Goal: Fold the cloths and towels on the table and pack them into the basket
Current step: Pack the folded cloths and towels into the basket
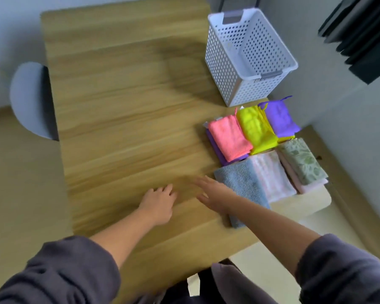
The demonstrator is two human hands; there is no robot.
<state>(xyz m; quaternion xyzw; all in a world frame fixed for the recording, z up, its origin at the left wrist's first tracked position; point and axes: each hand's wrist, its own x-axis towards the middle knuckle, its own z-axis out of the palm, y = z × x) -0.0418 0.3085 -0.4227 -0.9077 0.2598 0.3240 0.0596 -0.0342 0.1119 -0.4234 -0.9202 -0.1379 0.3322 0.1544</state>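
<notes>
White basket stands far right on our wooden table, with folded cloths just nearer. Our left hand rests loosely curled, holding nothing. Our right hand spreads straight fingers beside the grey towel.

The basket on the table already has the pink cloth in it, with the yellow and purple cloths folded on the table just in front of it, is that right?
Not quite. The head view shows the pink cloth is not in the basket; it lies folded on the table beside the yellow cloth. The yellow cloth and the purple cloth are folded just in front of the basket, as you said.
</notes>
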